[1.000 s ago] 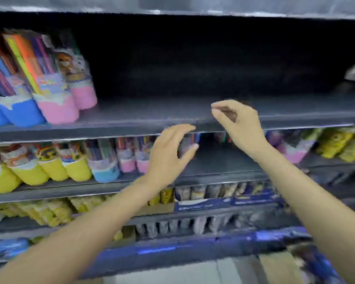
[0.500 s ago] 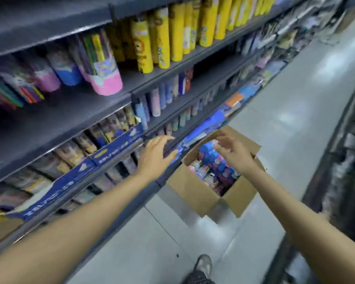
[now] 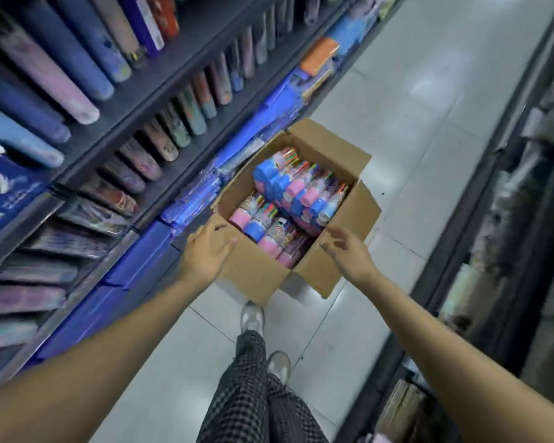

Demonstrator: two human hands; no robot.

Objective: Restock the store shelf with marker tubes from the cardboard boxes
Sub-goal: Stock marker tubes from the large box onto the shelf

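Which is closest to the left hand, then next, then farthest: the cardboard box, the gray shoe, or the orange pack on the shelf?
1. Cardboard box, right beside the left hand.
2. Gray shoe, below on the floor.
3. Orange pack, far up the shelf.

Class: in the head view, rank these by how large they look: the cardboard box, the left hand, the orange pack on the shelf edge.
1. cardboard box
2. left hand, though it sits nearer the camera
3. orange pack, farther away, so its true size is unsure
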